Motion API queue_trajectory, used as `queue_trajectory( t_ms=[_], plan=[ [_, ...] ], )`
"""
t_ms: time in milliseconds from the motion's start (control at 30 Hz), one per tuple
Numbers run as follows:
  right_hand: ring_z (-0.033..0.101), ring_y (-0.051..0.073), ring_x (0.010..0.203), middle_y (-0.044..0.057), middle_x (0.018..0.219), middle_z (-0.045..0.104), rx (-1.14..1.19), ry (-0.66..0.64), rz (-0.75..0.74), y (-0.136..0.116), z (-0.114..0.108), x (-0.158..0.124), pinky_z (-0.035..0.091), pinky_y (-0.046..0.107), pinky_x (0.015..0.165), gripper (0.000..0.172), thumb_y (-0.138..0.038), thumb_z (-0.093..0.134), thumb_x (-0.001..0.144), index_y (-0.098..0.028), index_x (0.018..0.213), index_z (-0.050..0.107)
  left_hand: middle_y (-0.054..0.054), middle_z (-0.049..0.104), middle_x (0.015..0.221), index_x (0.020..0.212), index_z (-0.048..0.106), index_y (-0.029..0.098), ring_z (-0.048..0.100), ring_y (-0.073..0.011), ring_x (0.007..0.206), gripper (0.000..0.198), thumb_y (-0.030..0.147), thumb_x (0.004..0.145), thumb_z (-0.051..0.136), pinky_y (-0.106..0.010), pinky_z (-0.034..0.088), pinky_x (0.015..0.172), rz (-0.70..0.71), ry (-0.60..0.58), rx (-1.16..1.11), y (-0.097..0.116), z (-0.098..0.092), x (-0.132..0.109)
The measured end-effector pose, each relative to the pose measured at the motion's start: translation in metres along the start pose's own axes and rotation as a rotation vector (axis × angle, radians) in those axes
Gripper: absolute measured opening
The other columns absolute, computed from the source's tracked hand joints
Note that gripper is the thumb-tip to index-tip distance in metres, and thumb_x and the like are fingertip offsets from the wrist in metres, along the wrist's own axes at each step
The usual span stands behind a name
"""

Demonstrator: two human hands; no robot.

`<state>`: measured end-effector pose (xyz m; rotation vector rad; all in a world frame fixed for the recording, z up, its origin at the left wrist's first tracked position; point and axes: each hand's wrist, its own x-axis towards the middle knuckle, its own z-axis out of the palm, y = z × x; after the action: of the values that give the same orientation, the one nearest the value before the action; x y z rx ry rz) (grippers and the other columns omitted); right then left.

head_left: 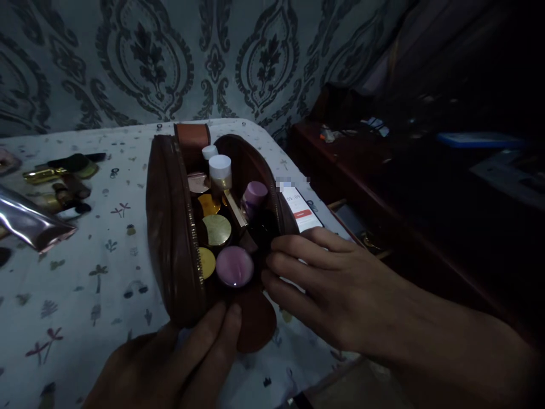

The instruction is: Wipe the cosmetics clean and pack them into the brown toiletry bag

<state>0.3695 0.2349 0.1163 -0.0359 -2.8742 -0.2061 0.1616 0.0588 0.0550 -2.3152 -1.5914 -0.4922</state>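
Note:
A brown zippered cosmetic bag (168, 227) lies wide open on the printed cloth. My left hand (183, 355) is closed on its near end, fingers pressed together by the rounded brown flap (256, 324). My right hand (326, 284) has its curled fingers on the near right side of the bag; the fingertips are partly in shadow. Inside stand a white-capped bottle (220, 167), a purple-capped bottle (255, 196), a round pink-lidded jar (234, 266), a pale green-gold lid (217, 230) and a yellow lid (207, 263). The dark right part of the interior is hard to make out.
Left of the bag lie a shiny silver tube (34, 218), a gold tube (45, 175) and several small cosmetics. A phone (300, 207) with a lit screen rests behind my right hand. Beyond is a dark red table (336, 165) bearing a blue-edged object (481, 140).

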Motion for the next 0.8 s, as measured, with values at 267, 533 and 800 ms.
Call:
queue_trajectory(
  t_ms=[267,533,800],
  plan=[
    [0.057,0.022,0.107,0.009,0.101,0.066,-0.008,-0.025,-0.016,-0.003,-0.009,0.004,0.045,0.036,0.080,0.021,-0.005,0.047,0.096,-0.016,0.096,0.065,-0.007,0.067,0.134,0.154,0.035,0.026,0.074,-0.0179,0.092,0.071,0.008,0.086,0.041,-0.023,0.061,0.063,0.009,-0.086,0.009,-0.003,-0.011,-0.003],
    [0.055,0.019,0.095,0.008,0.099,0.063,0.076,0.100,0.080,-0.013,-0.013,0.004,0.049,0.034,0.078,0.023,-0.002,0.042,0.097,-0.014,0.098,0.062,-0.008,0.066,0.135,0.155,0.033,0.023,0.073,-0.0173,0.103,0.073,0.002,0.085,0.037,-0.019,0.059,0.064,0.033,-0.055,-0.005,-0.008,-0.022,-0.005],
    [0.061,0.021,0.103,0.012,0.100,0.069,0.218,0.121,0.081,-0.039,0.000,-0.014,0.056,0.036,0.084,0.023,-0.004,0.044,0.096,-0.013,0.103,0.064,-0.009,0.072,0.121,0.129,0.058,0.022,0.072,-0.0172,0.102,0.049,0.002,0.088,0.042,-0.022,0.058,0.082,0.000,0.025,-0.137,-0.007,-0.028,-0.019]
  ],
)
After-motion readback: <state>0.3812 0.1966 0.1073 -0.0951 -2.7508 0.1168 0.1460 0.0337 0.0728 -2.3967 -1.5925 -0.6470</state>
